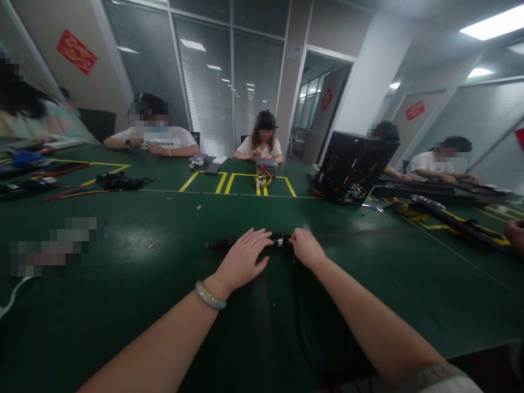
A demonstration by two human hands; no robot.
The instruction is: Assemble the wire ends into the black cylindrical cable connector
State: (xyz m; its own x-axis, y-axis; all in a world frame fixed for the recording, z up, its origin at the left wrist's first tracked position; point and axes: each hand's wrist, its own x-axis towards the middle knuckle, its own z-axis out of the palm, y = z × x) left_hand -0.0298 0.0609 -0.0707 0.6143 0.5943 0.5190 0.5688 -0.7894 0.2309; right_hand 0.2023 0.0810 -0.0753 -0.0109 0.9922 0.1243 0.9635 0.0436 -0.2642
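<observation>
A black, rod-shaped electric screwdriver (pixel 221 244) lies crosswise on the green table, its narrow tip pointing left and a silver band near its right end. My left hand (pixel 248 256) rests palm down over its middle, fingers stretched and thumb apart, hiding part of the body. At the right end, the curled fingers of my right hand (pixel 308 248) pinch the tool where its cable begins; the exact grip is hidden. A dark cable (pixel 298 316) runs from there toward me across the table.
Across the green table (pixel 164 327) stands a black panel-like case (pixel 354 166). Bundled wires (pixel 118 181) lie at the left, and a metal box with coloured wires (pixel 266 166) sits far centre. Long black parts (pixel 450 218) lie right. Several people sit around the table.
</observation>
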